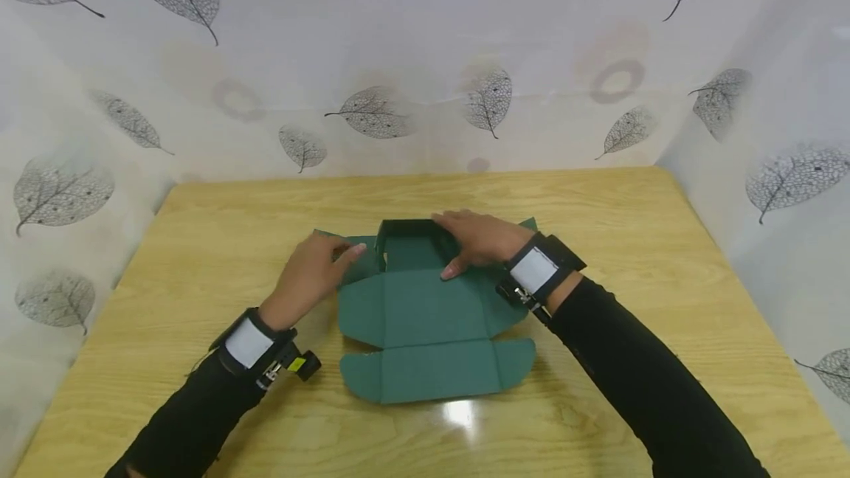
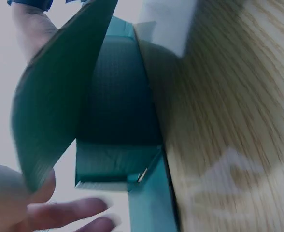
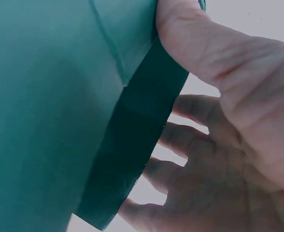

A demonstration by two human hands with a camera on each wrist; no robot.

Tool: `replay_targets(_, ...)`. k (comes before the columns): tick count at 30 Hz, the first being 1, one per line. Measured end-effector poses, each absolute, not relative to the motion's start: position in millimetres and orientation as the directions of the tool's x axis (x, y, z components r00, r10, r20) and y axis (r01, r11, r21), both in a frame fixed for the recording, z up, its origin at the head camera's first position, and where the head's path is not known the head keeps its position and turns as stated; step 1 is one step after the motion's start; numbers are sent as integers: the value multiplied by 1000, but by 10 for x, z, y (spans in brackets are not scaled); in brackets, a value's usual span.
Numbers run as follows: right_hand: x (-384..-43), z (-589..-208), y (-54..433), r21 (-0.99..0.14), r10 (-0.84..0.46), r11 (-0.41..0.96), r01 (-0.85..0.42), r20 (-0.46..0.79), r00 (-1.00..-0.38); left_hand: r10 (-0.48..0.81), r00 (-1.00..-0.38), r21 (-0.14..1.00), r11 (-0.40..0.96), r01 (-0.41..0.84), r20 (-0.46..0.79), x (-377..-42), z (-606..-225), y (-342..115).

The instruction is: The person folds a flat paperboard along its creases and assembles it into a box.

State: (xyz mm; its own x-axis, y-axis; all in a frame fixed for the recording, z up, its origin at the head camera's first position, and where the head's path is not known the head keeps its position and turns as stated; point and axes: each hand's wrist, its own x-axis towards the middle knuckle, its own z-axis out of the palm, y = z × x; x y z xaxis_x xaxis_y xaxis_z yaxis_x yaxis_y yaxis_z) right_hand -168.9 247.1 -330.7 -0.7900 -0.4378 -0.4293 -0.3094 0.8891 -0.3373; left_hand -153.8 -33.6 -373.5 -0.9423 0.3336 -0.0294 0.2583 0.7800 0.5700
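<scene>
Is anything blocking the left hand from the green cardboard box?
Nothing visible stands between them: the left hand is right at the left rear flap of the green cardboard box; the right hand is over its right rear part, not between.

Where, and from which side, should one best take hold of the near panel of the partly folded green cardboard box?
The near panel is probably best pinched midway along its front edge, coming from the near side: that edge is straight and free, while the rounded green flaps curve at both ends.
</scene>
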Motion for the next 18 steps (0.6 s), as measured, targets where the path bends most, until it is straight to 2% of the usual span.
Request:
replay_targets(3, -1690, -3295, 2472, -328, -433, 892, -310, -429, -793, 218, -976, 593, 789, 160, -26, -1567, -3752, -460)
replay_targets(5, -1690, -3296, 2477, -324, -430, 894, -310, -428, -795, 174, -979, 627, 776, 67, -111, -1612, -3793, -537)
replay_targets(8, -1689, -3305, 2478, -326, -428, 895, -305, -434, -793, 156, -943, 674, 734, -90, -296, -1669, -3865, -615)
replay_targets(12, -1690, -3311, 2467, -335, -432, 892, -303, -438, -788, 177, -892, 737, 641, -217, -417, -1674, -3896, -640)
replay_targets(18, -1691, -3306, 2469, -329, -420, 897, -293, -438, -795, 323, -861, 856, 471, -213, -392, -1653, -3783, -488)
